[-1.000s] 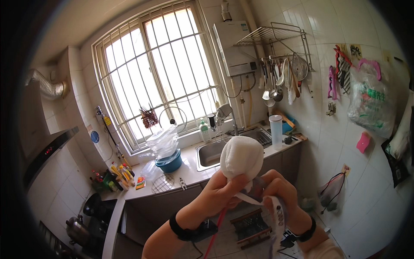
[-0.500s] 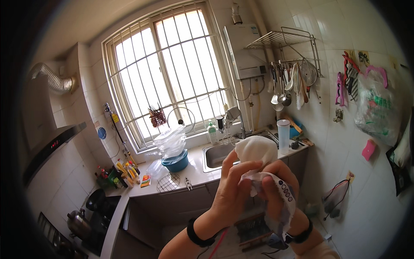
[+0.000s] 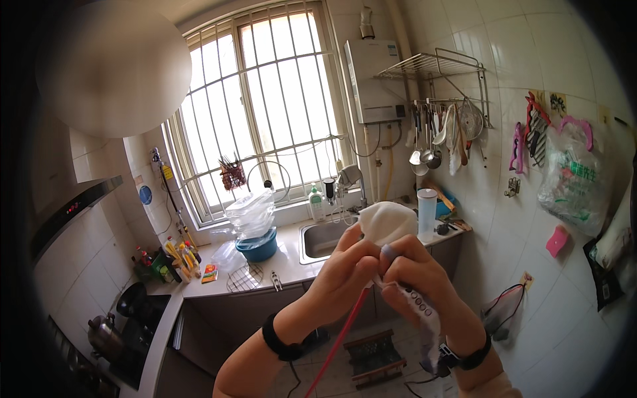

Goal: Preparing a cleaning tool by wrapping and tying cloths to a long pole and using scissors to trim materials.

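Both hands are raised in front of me, close together at the gathered neck of a rounded white bag (image 3: 388, 223), whose contents I cannot see. My left hand (image 3: 342, 268) has its fingers closed on the neck from the left. From the right, my right hand (image 3: 418, 268) pinches the same bunched part. A pale grey-blue band (image 3: 390, 253) shows by its fingers; whether it is a ring or part of the bag I cannot tell. Below my right hand hangs a crumpled whitish strip (image 3: 424, 315) with a row of small printed circles. Dark bands circle both wrists.
Behind my hands runs a counter with a sink (image 3: 315, 242), a blue basin (image 3: 257, 247) with clear plastic and a tall translucent container (image 3: 426, 213). A kettle (image 3: 106, 335) sits far left. A thin red rod or cord (image 3: 342, 331) slants below my hands. A blurred round patch covers the upper left.
My hands have drawn closer together, with the fingers now bunched tightly at the bag's neck. The bag sits slightly further left and higher. The view has shifted a little.
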The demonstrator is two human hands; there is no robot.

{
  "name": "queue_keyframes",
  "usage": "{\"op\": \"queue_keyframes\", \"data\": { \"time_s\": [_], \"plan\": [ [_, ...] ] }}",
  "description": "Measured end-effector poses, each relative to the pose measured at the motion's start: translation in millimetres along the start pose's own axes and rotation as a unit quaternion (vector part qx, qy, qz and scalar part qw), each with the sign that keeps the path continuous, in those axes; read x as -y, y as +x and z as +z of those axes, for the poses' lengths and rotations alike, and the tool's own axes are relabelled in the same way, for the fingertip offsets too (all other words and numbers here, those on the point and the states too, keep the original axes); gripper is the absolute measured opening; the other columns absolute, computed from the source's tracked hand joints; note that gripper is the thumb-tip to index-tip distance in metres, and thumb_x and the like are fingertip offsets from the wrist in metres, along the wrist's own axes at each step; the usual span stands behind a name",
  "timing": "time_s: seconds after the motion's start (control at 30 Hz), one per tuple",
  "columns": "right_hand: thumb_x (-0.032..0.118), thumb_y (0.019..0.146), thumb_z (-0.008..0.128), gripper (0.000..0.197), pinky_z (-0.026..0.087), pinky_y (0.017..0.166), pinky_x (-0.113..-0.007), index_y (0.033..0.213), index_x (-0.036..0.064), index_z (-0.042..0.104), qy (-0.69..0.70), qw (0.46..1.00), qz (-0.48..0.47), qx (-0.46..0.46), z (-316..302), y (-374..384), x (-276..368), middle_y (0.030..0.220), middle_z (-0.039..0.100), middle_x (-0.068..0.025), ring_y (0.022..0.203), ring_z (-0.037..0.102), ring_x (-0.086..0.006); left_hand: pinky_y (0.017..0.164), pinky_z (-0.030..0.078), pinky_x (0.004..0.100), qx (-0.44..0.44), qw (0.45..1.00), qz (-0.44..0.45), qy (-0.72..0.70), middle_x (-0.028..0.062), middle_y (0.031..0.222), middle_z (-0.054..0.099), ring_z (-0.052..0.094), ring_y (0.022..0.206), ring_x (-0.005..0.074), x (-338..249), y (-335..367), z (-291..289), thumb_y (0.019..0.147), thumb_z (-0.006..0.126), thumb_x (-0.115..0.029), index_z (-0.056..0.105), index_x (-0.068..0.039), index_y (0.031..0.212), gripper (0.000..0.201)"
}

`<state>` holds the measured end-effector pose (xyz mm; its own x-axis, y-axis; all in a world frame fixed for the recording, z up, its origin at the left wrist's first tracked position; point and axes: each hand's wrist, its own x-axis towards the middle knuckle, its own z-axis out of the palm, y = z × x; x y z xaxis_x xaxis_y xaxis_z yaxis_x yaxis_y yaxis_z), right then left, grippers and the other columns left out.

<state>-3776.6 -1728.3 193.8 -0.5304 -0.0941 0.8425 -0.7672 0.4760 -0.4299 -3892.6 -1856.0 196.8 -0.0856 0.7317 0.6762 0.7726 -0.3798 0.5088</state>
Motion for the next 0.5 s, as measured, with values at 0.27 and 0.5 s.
{"op": "queue_keyframes", "data": {
  "time_s": [0.27, 0.5],
  "plan": [
    [0.006, 0.071, 0.063, 0.014, 0.039, 0.079, -0.033, 0.079, 0.0042, 0.052, -0.108, 0.988, -0.103, 0.046, -3.8, 2.7, -14.5, 0.097, 0.048, -0.0082, 0.093, 0.046, -0.0259, 0.089, 0.033, 0.0296, -0.073, 0.948, -0.077, -0.301, 0.0112, 0.107, 0.042, 0.041, 0.104, 0.0208, 8.9, 3.0, 17.0, 0.085, 0.042, 0.001, 0.043, -0.008, 0.104, 0.021],
    [0.01, 0.068, 0.066, 0.014, 0.034, 0.085, -0.037, 0.078, 0.0083, 0.056, -0.115, 0.984, -0.136, -0.009, 1.0, 4.4, -31.7, 0.104, 0.051, -0.0085, 0.098, 0.044, -0.0277, 0.087, 0.035, 0.0254, -0.137, 0.978, -0.081, -0.135, 0.0064, 0.103, 0.041, 0.044, 0.099, 0.0174, 21.2, 3.4, 11.4, 0.077, 0.051, 0.006, 0.052, -0.005, 0.097, 0.023]
  ]
}}
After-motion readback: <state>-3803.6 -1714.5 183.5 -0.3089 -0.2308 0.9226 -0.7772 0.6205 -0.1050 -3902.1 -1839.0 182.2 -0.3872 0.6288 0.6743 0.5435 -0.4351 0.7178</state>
